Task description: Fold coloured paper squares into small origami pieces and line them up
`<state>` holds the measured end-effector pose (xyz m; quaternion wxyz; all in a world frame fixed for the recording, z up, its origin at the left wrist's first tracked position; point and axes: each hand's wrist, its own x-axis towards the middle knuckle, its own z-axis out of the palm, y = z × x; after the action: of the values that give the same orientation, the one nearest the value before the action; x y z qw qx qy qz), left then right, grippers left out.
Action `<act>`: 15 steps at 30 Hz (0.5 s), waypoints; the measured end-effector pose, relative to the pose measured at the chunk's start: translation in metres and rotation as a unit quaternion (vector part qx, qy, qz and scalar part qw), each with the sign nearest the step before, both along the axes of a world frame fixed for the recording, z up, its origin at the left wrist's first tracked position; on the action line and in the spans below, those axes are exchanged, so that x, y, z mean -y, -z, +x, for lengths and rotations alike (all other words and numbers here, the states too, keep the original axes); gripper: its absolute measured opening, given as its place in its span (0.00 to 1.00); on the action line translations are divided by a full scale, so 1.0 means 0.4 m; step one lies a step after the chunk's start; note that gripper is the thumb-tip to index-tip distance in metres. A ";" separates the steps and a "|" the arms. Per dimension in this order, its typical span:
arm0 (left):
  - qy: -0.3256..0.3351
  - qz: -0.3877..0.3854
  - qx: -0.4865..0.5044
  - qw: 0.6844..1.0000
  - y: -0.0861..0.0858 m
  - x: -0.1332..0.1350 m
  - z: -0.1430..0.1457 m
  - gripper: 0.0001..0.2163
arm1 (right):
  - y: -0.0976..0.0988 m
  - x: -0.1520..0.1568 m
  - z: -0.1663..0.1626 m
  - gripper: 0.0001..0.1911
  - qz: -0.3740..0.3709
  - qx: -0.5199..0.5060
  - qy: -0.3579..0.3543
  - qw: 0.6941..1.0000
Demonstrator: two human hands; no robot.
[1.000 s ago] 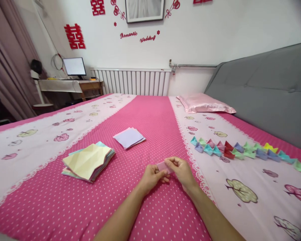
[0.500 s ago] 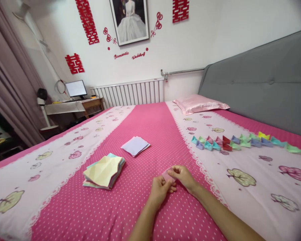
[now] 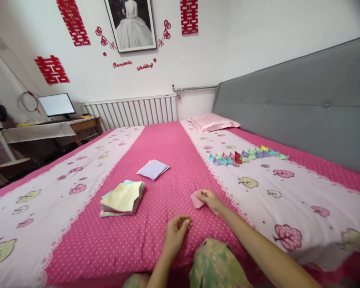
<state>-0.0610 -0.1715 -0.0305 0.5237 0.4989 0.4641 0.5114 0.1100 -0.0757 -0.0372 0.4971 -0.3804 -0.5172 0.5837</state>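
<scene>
My right hand (image 3: 209,199) reaches forward over the pink dotted bedsheet (image 3: 168,160) and pinches a small folded pink paper (image 3: 197,199). Closer to me, my left hand (image 3: 176,232) hangs with its fingers loosely curled and nothing in them. A stack of creased coloured paper sheets (image 3: 122,199), yellow on top, lies to the left of the hands. Further off sits a smaller pile of pale lilac sheets (image 3: 153,169). A row of several folded paper pieces (image 3: 246,155) in many colours lines the white strip on the right.
A pink pillow (image 3: 213,122) lies at the grey headboard (image 3: 288,104). A white radiator (image 3: 129,112) runs along the far wall. A desk with a monitor (image 3: 56,105) stands at the far left. My knee in patterned cloth (image 3: 217,264) shows at the bottom.
My left hand has let go of the pink paper and drawn back toward me. My right hand keeps the paper. The view has pulled back and turned right.
</scene>
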 end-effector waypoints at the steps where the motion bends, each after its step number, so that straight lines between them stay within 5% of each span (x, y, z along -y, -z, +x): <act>1: -0.005 -0.006 0.002 1.000 0.005 0.024 -0.016 0.15 | 0.001 0.006 0.001 0.24 0.004 0.011 -0.001 1.000; 5: -0.001 -0.042 -0.001 0.999 0.030 0.122 -0.058 0.16 | 0.003 0.022 -0.005 0.25 0.035 0.075 0.020 0.996; 10: 0.093 -0.043 -0.106 0.989 0.060 0.233 -0.036 0.20 | 0.025 0.028 -0.015 0.24 0.107 0.183 0.079 0.974; 15: 0.055 -0.003 -0.182 0.982 0.058 0.283 -0.011 0.19 | 0.035 0.037 -0.017 0.27 0.181 0.283 0.130 0.933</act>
<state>-0.0654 -0.2849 -0.0537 0.4592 0.6066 0.5249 0.3815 0.1034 -0.0904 -0.0512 0.4623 -0.4968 -0.6796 0.2785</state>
